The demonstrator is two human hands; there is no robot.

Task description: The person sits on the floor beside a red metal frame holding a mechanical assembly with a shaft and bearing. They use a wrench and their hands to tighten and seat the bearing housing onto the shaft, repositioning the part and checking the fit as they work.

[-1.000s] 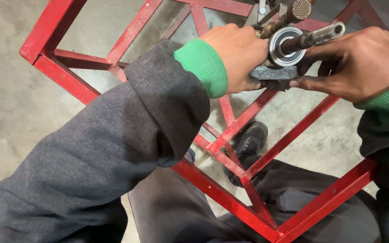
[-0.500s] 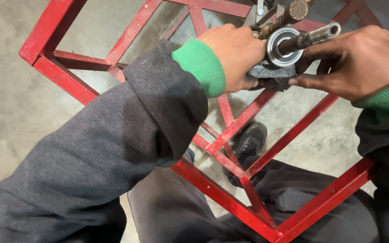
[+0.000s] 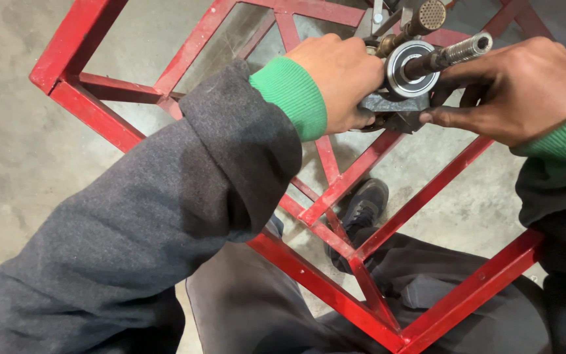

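Note:
A dark metal part [image 3: 394,118] rests on a bar of the red steel frame [image 3: 185,52], near the top of the head view. A threaded steel shaft [image 3: 456,52] sticks up out of it through a round silver bearing [image 3: 409,71]. My left hand [image 3: 342,78] grips the part's left side, fingers curled under it. My right hand [image 3: 525,88] holds its right side, thumb and fingers pinched on the dark metal just below the shaft. Both wrists show green cuffs under grey sleeves.
A brass fitting with a perforated round cap [image 3: 427,16] stands just behind the bearing. The red frame's bars cross under my arms, over a concrete floor [image 3: 21,164]. My black shoe [image 3: 361,213] and dark trousers show through the frame.
My hands and the part have shifted very slightly; the grip is the same in all frames.

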